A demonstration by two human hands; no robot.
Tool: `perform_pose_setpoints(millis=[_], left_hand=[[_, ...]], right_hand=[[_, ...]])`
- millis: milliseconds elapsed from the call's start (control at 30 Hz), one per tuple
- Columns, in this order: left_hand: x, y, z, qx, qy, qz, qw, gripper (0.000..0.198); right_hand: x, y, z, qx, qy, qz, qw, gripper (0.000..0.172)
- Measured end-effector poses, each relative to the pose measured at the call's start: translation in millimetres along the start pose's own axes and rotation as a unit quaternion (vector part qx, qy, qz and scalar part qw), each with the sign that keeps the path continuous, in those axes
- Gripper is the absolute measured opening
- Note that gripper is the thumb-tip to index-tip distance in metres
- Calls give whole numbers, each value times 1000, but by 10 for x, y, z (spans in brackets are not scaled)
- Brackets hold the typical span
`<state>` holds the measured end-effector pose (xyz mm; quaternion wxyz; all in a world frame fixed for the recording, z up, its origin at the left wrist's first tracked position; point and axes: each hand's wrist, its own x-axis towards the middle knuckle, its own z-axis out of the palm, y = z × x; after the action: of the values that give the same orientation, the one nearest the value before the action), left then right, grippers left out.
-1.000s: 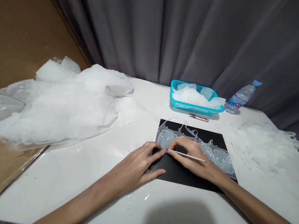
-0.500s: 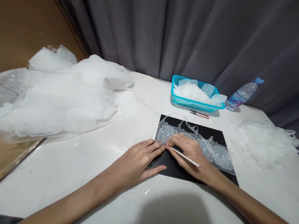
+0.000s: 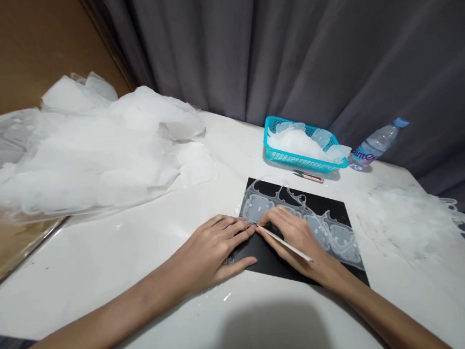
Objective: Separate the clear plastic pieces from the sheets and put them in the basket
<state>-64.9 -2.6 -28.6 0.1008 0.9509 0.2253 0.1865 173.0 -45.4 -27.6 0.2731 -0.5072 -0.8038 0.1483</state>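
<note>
A black mat [image 3: 330, 209] lies on the white table, with a translucent plastic sheet [image 3: 315, 227] of rounded shapes and curly edges across it. My left hand [image 3: 218, 247] rests flat at the mat's left edge, fingertips on the sheet's near left corner, thumb apart. My right hand [image 3: 293, 234] pinches a thin white stick-like tool [image 3: 286, 243], its front end close to my left fingertips. What the tool's tip touches is too small to make out.
Translucent plastic sheets [image 3: 90, 150] are heaped at the left. Behind the mat are a blue basket [image 3: 301, 162] of clear pieces, a pink cutter [image 3: 309, 176] and a water bottle [image 3: 377, 144]. Plastic scraps [image 3: 410, 223] lie at the right. A grey curtain [image 3: 306, 41] hangs behind.
The whole view has shifted slightly. Both hands stay in nearly the same place on the mat, and the tool is still held in my right hand.
</note>
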Motion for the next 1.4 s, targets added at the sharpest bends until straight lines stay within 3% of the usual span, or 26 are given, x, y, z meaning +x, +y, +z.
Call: perform_pose_setpoints(millis=[67,200,300,367,433,500,533,600,700,767,833,933,967,1033,1100,1167,1400], left_hand=[[4,-3,-3,1,-7,-5,1000,52],[4,-8,-15,-3,-19,-20,1000,52],[17,-12,-22,-23,-26,-30,999,53],[40,-14,-25,-39,-26,-29,998,55],[66,-14,-31,-54,-27,-27,998,54],[90,-15,-48,-63,-29,-28,997,52],[102,-19,-61,-67,-31,-31,997,51],[135,-37,-94,-85,-34,-48,995,49],[240,-105,-126,-179,-41,-106,977,42],[347,-167,-117,-286,-17,-169,943,52],[455,-226,-85,-390,-4,-215,896,61],[552,-280,-30,-480,-45,-218,849,46],[563,-288,-16,-496,-55,-215,839,40],[564,-299,0,-514,-55,-216,828,35],[556,-312,3,-512,-59,-217,829,34],[550,-332,-3,-496,-69,-214,839,30],[545,-326,-11,-457,-61,-217,861,29]], right_hand=[[-16,-8,21,-27,9,-6,1000,10],[-21,-38,88,-102,-23,-49,993,26],[139,64,32,-108,-6,-49,993,29],[336,262,-144,-95,77,-13,992,32],[538,528,-427,-85,216,52,971,32],[662,758,-735,-66,298,109,946,25],[679,824,-859,-49,307,129,942,24],[629,818,-989,-3,282,154,947,23],[435,502,-867,77,191,149,967,23],[306,207,-693,125,147,130,973,23],[212,-34,-575,174,53,108,977,24],[160,-146,-597,222,-85,84,968,30],[164,-111,-639,226,-90,79,967,30],[195,35,-712,193,-35,75,978,29],[246,223,-719,113,48,67,990,38],[310,386,-643,52,79,53,994,44],[530,518,-289,66,-71,20,995,31]])
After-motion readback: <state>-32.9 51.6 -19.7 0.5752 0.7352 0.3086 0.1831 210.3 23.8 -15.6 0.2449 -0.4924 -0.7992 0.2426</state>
